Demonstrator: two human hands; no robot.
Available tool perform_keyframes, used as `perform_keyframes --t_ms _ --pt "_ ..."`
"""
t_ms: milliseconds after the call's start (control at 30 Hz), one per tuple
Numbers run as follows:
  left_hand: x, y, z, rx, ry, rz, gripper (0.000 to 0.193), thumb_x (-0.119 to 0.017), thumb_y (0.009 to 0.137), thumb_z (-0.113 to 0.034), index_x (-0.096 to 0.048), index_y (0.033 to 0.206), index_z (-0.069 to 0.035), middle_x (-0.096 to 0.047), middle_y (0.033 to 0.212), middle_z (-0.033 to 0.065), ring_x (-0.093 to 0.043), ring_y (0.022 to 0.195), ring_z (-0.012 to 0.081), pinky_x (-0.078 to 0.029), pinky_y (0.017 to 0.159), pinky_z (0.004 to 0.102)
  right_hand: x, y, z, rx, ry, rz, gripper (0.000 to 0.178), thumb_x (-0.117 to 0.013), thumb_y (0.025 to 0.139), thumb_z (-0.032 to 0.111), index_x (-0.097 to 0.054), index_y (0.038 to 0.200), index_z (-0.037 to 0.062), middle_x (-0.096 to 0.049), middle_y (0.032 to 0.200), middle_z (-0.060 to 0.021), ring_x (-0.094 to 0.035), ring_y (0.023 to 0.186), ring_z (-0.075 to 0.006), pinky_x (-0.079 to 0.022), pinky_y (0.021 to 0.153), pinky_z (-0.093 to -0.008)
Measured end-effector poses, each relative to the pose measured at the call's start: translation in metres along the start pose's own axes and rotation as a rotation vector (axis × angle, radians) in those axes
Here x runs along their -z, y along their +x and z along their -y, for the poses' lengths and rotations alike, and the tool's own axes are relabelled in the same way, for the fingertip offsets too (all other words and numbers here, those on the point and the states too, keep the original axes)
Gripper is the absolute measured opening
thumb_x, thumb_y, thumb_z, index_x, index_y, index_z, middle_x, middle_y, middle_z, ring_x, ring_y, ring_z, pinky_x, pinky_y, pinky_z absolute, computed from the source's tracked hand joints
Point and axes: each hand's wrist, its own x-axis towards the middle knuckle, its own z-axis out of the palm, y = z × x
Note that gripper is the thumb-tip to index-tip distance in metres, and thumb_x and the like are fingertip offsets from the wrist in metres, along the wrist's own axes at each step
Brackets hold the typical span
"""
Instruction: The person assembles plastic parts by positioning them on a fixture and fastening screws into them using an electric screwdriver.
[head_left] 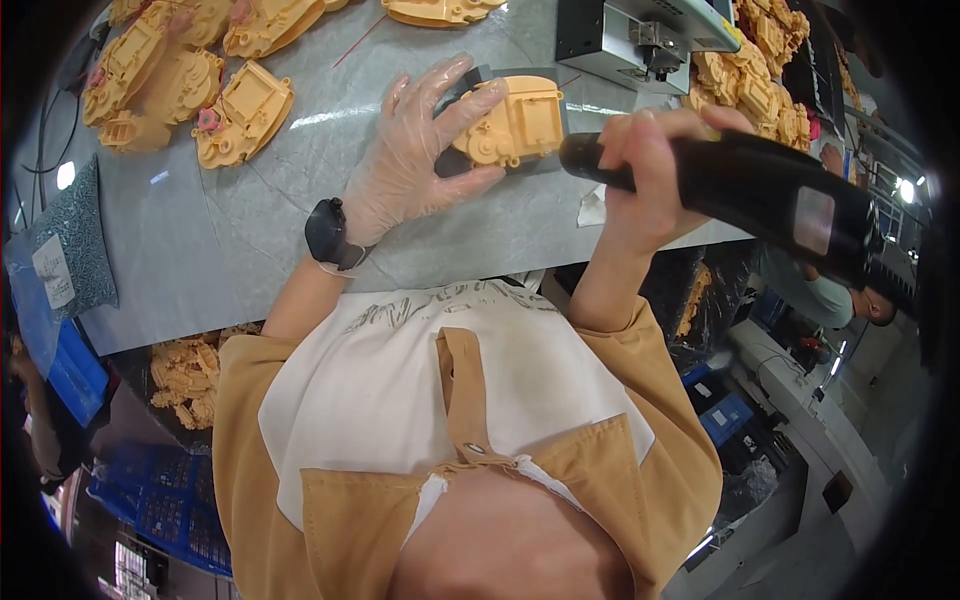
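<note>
On the grey surface (pixel 225 245), the gloved left hand (pixel 405 165) grasps a yellow-orange housing (pixel 525 115) resting on a dark fixture (pixel 543 73), the right hand (pixel 650 170) grips a black handheld tool (pixel 735 180), and a white label (pixel 53 272) marks a bag (pixel 85 235), its print too small to read.

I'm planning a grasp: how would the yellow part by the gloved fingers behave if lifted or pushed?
The yellow part is probably stiff, given its crisp moulded walls. It looks like plastic, so likely light for its size. Lying broad and low, it would probably slide rather than roll.
</note>
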Motion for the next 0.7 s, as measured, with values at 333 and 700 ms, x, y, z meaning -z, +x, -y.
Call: perform_keyframes --t_ms 333,700 --pt "0.0 0.003 0.003 0.005 -0.037 -0.012 0.076 -0.076 0.063 -0.031 -0.045 0.131 -0.021 -0.039 0.134 0.0112 -0.042 0.119 0.0305 -0.026 0.103 0.0495 -0.001 -0.005 -0.013 0.142 0.128 0.017 0.046 -0.059 0.071 -0.014 -0.034 0.105 0.0035 -0.056 0.06 -0.0075 -0.051 0.045 -0.0127 -0.045 0.045 -0.0243" --pt "-0.003 0.007 0.002 0.002 -0.045 -0.023 0.073 -0.075 0.062 -0.03 -0.047 0.128 -0.021 -0.041 0.132 0.0107 -0.042 0.119 0.0297 -0.028 0.101 0.0506 0.011 -0.001 -0.009 0.05 0.199 -0.035 0.045 -0.05 0.074 -0.005 -0.028 0.112 0.0029 -0.048 0.057 -0.0072 -0.047 0.044 -0.0167 -0.047 0.053 -0.0354"
